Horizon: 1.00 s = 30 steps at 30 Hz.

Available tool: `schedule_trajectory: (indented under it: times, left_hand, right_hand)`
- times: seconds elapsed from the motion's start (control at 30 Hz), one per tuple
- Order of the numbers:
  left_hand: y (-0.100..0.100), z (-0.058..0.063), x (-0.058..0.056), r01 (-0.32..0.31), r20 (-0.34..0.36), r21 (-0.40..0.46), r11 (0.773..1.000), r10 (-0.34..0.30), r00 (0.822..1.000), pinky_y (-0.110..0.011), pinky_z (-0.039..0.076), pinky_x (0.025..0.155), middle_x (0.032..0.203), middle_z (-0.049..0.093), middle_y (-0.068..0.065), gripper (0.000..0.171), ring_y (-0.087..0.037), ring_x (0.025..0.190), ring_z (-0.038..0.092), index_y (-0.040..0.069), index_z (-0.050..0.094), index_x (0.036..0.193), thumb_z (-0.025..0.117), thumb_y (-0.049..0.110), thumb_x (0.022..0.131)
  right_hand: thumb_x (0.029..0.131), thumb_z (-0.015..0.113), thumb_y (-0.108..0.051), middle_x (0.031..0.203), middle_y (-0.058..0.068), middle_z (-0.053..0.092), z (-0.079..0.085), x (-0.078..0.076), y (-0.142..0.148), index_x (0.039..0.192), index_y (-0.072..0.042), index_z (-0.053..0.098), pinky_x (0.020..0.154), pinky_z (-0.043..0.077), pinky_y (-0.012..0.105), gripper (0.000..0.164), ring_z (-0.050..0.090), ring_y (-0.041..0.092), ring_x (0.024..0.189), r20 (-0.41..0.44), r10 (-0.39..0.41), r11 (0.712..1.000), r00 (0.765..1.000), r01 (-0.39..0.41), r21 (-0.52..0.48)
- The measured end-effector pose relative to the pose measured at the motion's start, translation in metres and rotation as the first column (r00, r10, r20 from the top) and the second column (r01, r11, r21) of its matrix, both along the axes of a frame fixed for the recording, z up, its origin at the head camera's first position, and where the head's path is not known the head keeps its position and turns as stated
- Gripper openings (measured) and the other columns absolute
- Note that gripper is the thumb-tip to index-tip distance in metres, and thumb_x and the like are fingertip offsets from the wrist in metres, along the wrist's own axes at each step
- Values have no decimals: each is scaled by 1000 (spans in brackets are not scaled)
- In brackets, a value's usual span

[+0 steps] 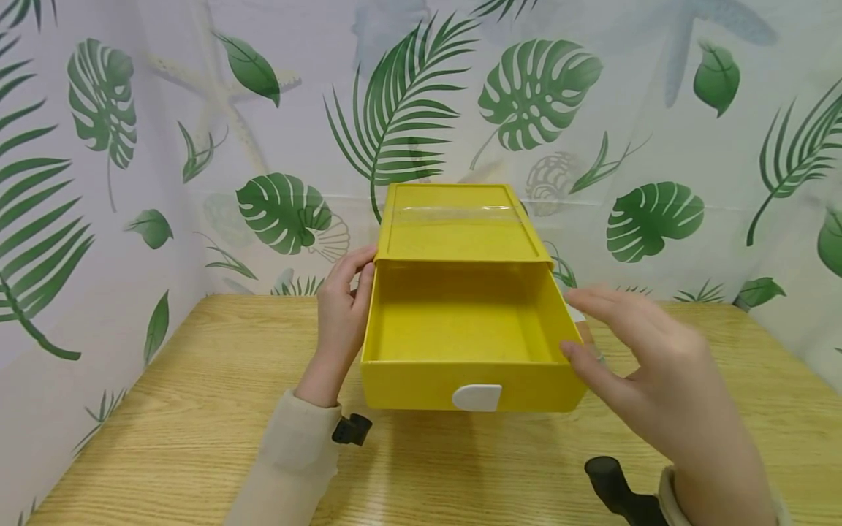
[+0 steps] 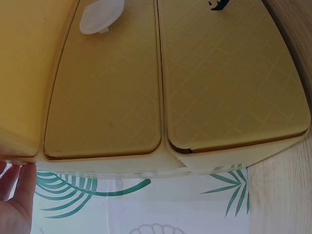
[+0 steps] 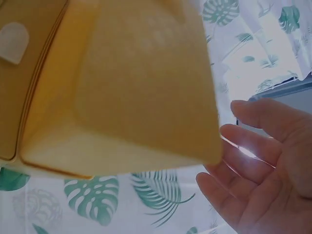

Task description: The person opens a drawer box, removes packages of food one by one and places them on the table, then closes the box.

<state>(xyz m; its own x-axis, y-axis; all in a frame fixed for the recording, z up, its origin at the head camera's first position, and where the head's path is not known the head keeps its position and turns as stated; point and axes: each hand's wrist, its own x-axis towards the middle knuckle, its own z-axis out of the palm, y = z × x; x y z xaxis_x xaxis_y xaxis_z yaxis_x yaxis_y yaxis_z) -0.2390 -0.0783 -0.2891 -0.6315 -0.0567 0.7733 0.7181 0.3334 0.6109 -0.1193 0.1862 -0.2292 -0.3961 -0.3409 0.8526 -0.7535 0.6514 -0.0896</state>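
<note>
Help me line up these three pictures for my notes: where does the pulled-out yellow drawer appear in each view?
Head: yellow drawer at the centre, between left hand and right hand.
Left wrist: yellow drawer along the left edge, cut off by the frame.
Right wrist: yellow drawer fills the upper middle.
Shared landmark: leaf-print backdrop, visible in all three.

Head view evenly bright, pale glare streak on yellow cabinet (image 1: 463, 226), left wrist view dimmer, right-side edges bowed, right wrist view backlit, drawer (image 3: 146, 92) blurred, glare between right hand (image 3: 287, 185) fingers.
</note>
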Motion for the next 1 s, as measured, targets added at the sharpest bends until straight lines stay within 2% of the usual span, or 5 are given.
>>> schedule_trajectory:
  times: [0.23,0.4,0.73,0.87,1.0]
  left_hand:
    - [0,0,0,1,8,-6,1000,-1,1000,-32,53,69,110,57,-12,25,-21,98,54,-2,58,111,47,8,92]
    - [0,-1,0,-5,9,-13,1000,6,1000,-31,53,69,109,57,-12,25,-20,97,54,-2,58,111,46,8,92]
    - [-1,0,1,-6,18,-15,1000,6,1000,-30,53,69,110,57,-11,25,-18,97,54,-1,58,112,46,9,92]
    - [0,0,1,-4,17,-14,1000,4,1000,-30,53,69,110,57,-11,25,-18,97,54,-2,58,111,46,9,92]
    - [0,1,1,-4,13,-11,1000,4,1000,-31,52,69,109,57,-12,25,-19,97,54,-2,58,111,47,8,92]
  right_hand:
    - [85,58,-30,100,6,61,-11,7,-12,105,-3,64,82,44,16,35,56,19,86,-56,120,992,991,-117,55]
    - [81,63,-20,103,0,59,-18,7,-22,110,-6,62,79,47,20,33,56,15,88,-21,216,969,976,-212,125]
    - [82,64,-28,104,-9,55,-29,7,-36,112,-15,59,76,47,18,33,52,7,89,117,186,953,976,-208,222]
    - [91,45,-33,96,-2,58,-9,20,-47,101,-6,62,75,47,18,33,54,10,83,150,185,949,971,-216,228]
    - [93,38,-33,94,1,59,-4,22,-52,97,-4,62,74,47,18,37,54,12,82,144,197,944,970,-228,240]
